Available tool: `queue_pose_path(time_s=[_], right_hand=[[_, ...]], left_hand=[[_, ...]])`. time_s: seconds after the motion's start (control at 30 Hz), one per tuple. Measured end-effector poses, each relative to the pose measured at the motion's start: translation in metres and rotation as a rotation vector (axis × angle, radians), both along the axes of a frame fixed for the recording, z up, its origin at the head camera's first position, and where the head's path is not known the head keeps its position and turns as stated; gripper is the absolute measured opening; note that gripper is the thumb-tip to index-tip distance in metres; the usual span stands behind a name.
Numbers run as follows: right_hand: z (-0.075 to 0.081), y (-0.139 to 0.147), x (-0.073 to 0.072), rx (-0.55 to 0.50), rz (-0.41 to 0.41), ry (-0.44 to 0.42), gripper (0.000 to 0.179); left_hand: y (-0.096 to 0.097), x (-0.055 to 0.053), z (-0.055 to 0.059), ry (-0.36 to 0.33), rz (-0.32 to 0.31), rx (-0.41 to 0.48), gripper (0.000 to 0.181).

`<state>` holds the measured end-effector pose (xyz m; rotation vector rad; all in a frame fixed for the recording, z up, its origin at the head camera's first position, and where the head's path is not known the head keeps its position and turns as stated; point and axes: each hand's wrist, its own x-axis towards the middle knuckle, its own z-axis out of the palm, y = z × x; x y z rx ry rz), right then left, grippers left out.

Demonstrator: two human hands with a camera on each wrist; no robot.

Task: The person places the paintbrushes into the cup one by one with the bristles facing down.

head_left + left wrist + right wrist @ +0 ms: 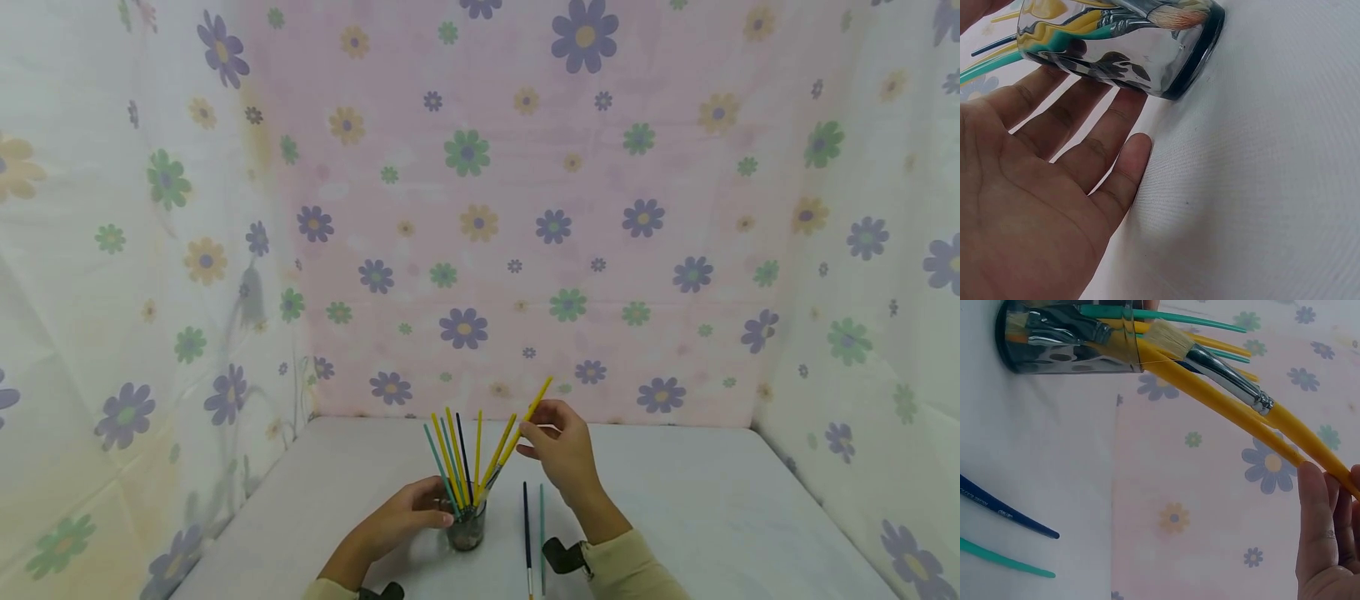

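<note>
A clear glass jar [467, 535] stands upright on the table with several yellow, green and dark blue paintbrushes in it, handles up. My left hand [401, 517] holds it from the left, thumb in front and fingers behind; in the left wrist view the fingertips touch the glass. Between thumb and fingers, my right hand [564, 450] pinches the handle of a yellow paintbrush [537, 400]. That brush slants down towards the jar. Its pale bristles [1169, 339] show just outside the rim in the right wrist view, next to another yellow handle [1229, 409].
To the right of the jar, a dark blue paintbrush [527, 525] and a green paintbrush [542, 521] lie side by side on the white table [675, 500]. Flower-patterned cloth [510, 208] hangs behind the table and along both sides.
</note>
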<state>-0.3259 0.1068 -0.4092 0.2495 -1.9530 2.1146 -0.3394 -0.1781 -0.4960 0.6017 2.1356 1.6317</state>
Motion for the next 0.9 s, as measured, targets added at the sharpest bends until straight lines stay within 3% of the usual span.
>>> queue_pose_path(time_s=[0.43,0.9], right_hand=[[-0.016,-0.014,0.001,0.159,0.025,-0.025,0.027],[-0.037,-0.023,0.001,0.235,0.081,-0.055,0.026]], left_hand=[[0.0,-0.002,-0.001,0.008,0.009,-0.02,0.052],[0.0,-0.001,0.0,0.013,0.004,-0.01,0.054]])
